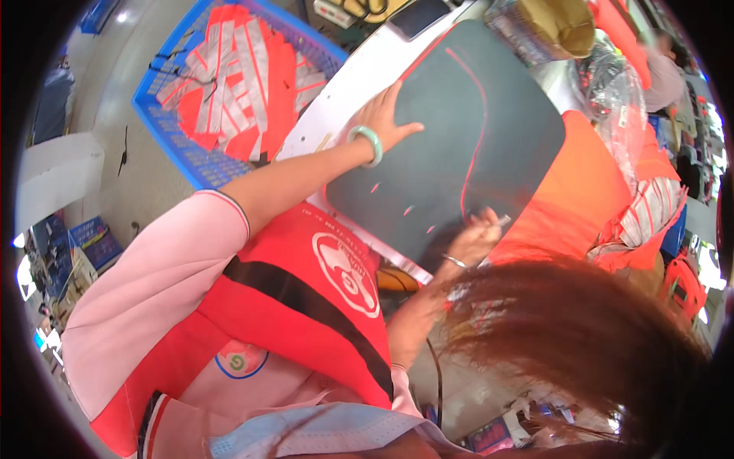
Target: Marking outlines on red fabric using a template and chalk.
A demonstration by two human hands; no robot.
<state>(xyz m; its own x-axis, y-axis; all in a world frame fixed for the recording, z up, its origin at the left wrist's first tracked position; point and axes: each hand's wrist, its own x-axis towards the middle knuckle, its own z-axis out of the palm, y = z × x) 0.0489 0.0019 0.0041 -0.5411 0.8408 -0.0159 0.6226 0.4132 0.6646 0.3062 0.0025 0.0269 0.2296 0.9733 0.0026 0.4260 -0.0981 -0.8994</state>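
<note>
A dark grey-green template board (459, 115) lies over orange cloth (566, 191) on the white table. It has a long curved slit and several short slits with orange showing through. My left hand (386, 122), a pale green bangle at its wrist, rests flat on the board's left edge, fingers spread and thumb out. My right hand (478, 236) is at the near end of the curved slit, fingers closed around a short whitish stick (503, 220). Blur hides the stick's kind and whether its tip touches the board.
On the left stands a blue plastic basket (164, 145) full of orange cloth pieces with grey strips. A phone (419, 17) and a brown paper bag (562, 30) are at the far edge. More striped orange pieces (642, 210) and clear plastic (612, 84) lie to the right.
</note>
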